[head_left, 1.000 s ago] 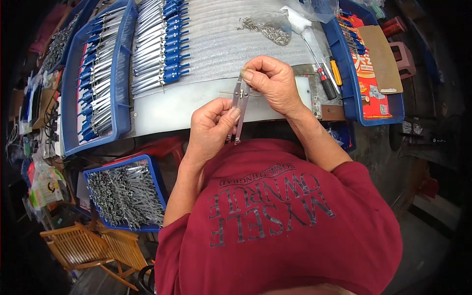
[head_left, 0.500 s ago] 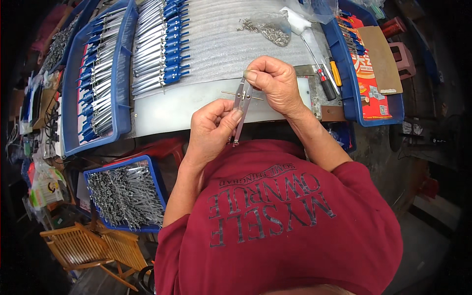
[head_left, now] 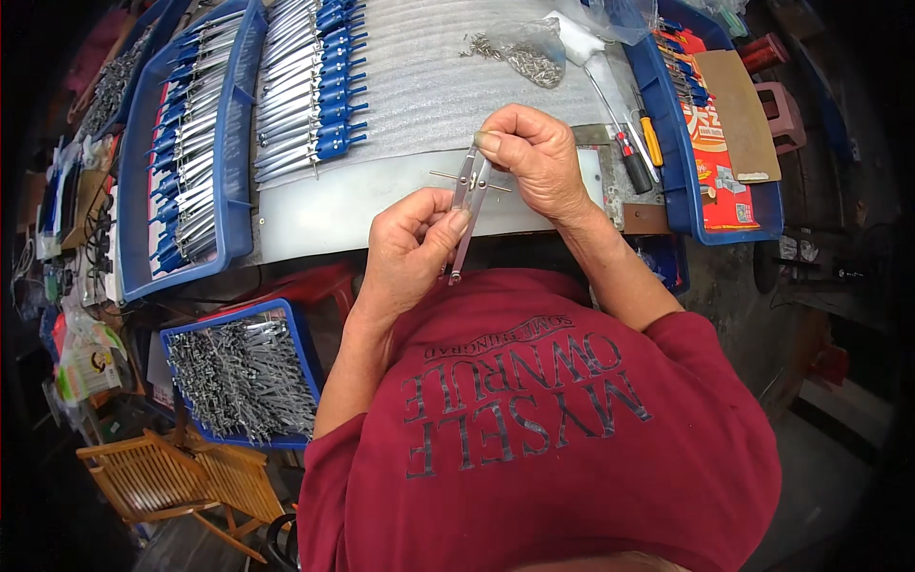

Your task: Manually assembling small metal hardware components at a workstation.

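Note:
Held in front of my chest is a silvery metal drawing compass, its two legs slightly apart and a thin rod crossing them. My left hand is closed around the legs below the rod, thumb on top. With thumb and forefinger, my right hand pinches the compass's upper end. Rows of similar metal pieces with blue ends lie on the foam-covered table beyond my hands. A white board covers the table's near edge under the compass.
Left stands a blue tray of similar pieces; below it, a blue bin holds loose metal parts. A bag of small screws, a black-handled screwdriver and a yellow-handled one lie right. Another blue tray stands far right.
Both hands keep their hold on the compass. Only a very slight shift shows in the hands and the compass.

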Motion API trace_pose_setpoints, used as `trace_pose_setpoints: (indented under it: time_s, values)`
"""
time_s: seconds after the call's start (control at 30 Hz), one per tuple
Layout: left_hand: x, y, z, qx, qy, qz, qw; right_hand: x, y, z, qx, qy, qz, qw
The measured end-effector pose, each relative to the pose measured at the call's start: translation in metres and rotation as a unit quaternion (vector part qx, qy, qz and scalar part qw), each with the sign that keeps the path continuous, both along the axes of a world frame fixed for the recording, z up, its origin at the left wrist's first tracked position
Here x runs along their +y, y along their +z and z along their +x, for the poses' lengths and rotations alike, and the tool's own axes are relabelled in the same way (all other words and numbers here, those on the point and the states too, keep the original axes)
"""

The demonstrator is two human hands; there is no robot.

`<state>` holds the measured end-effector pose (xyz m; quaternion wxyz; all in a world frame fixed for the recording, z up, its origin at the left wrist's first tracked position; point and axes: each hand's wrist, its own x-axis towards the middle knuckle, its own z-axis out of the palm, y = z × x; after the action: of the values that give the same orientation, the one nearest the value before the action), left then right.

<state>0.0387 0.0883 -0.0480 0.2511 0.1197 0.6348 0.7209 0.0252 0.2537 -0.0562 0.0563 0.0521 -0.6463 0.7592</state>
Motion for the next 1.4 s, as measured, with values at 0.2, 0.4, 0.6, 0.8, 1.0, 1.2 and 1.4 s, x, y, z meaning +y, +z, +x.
trace_pose_setpoints:
  time_s: [0.2,0.4,0.6,0.8,1.0,1.2,1.4]
  values:
    - [0.000,-0.002,0.000,-0.008,-0.008,0.018,1.000,0.000,0.000,-0.001,0.002,0.002,-0.004,1.000]
    - [0.003,-0.006,0.000,-0.009,0.002,0.017,1.000,-0.003,0.002,0.000,-0.017,-0.022,0.014,1.000]
    - [0.004,-0.011,0.000,-0.024,0.023,0.017,0.999,-0.005,0.002,0.000,-0.032,-0.029,0.021,0.999]
    - [0.004,-0.012,-0.004,-0.027,0.007,0.015,0.999,-0.005,0.000,-0.002,-0.042,-0.037,0.005,0.998]
    - [0.008,-0.016,-0.003,-0.062,0.022,0.039,0.997,-0.007,-0.003,-0.003,-0.037,-0.047,0.011,0.998]
    - [0.011,-0.018,-0.002,-0.090,0.035,0.045,0.994,-0.007,-0.006,-0.004,-0.038,-0.051,0.024,0.998]
    - [0.012,-0.018,-0.003,-0.096,0.036,0.043,0.994,-0.006,-0.009,-0.004,-0.038,-0.046,0.047,0.997]
